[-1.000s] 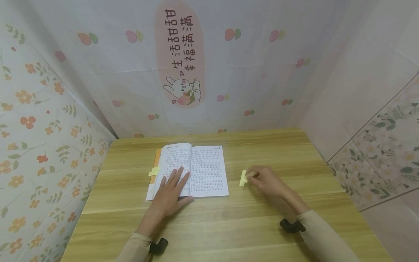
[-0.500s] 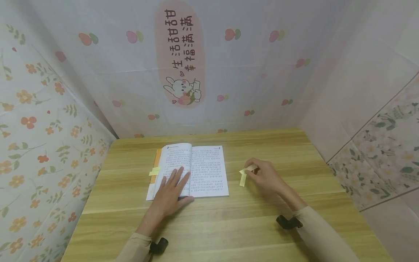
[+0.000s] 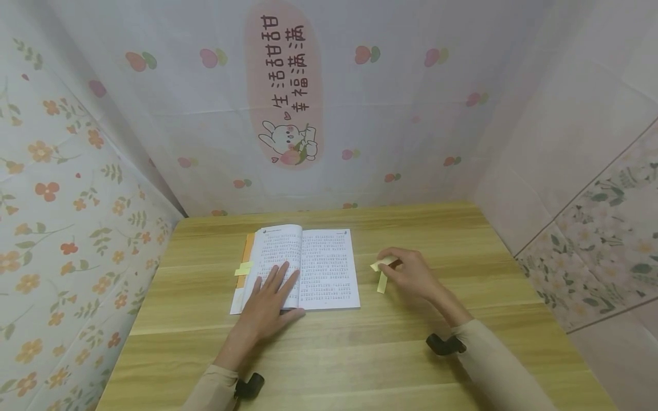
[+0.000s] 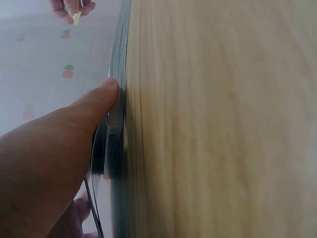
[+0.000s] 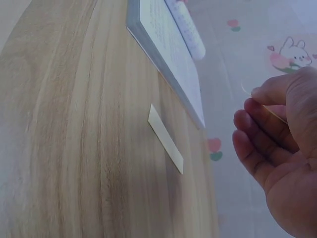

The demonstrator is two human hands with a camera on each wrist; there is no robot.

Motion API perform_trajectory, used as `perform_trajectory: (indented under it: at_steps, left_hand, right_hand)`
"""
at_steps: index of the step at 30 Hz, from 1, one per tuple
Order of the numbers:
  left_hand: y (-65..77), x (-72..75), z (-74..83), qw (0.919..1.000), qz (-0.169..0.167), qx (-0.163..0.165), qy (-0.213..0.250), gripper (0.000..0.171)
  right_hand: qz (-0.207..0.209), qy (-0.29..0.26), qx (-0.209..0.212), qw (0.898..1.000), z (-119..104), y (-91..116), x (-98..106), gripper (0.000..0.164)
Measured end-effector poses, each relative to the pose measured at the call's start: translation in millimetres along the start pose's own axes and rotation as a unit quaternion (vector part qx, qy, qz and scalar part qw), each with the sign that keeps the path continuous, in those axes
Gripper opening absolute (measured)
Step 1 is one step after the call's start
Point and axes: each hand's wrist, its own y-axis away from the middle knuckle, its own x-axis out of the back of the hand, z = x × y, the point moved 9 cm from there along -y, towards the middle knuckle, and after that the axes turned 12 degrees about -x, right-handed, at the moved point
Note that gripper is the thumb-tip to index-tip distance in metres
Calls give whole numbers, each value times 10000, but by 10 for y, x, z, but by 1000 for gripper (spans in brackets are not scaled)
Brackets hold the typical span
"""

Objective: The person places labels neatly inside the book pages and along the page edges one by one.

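An open book (image 3: 327, 268) lies on the table with printed text on both pages. My left hand (image 3: 267, 308) rests on its left page, fingers spread. In the left wrist view, the thumb (image 4: 101, 96) lies along the book's lower edge. To the right of the book, my right hand (image 3: 413, 274) pinches a pale yellow sticky note (image 3: 381, 263) between thumb and fingertips, raised above the table. Below that hand, a second yellow sticky strip (image 5: 166, 140) lies on the wood. Yellow sticky tabs (image 3: 244, 268) stick out at the book's left side.
The wood-grain table (image 3: 334, 365) reaches back to a white curtain (image 3: 411, 131) with fruit prints. A floral curtain (image 3: 77, 228) hangs at the left, and a pale panel (image 3: 555, 142) stands at the right. An orange strip (image 3: 248, 249) shows at the book's left edge.
My right hand has lifted the yellow sticky note off the strip on the table and moved slightly left, toward the book. My left hand has stayed in place.
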Motion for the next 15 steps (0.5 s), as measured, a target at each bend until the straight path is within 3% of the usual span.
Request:
perform_trajectory:
  at_steps: [8, 15]
  left_hand:
    - [8, 17, 8, 10000, 40, 1, 6, 96]
    - [9, 18, 8, 10000, 23, -11, -61, 96]
  right_hand:
    - [-148, 100, -458, 9988, 56, -74, -62, 27]
    - [-282, -13, -587, 9979, 54, -126, -115, 28]
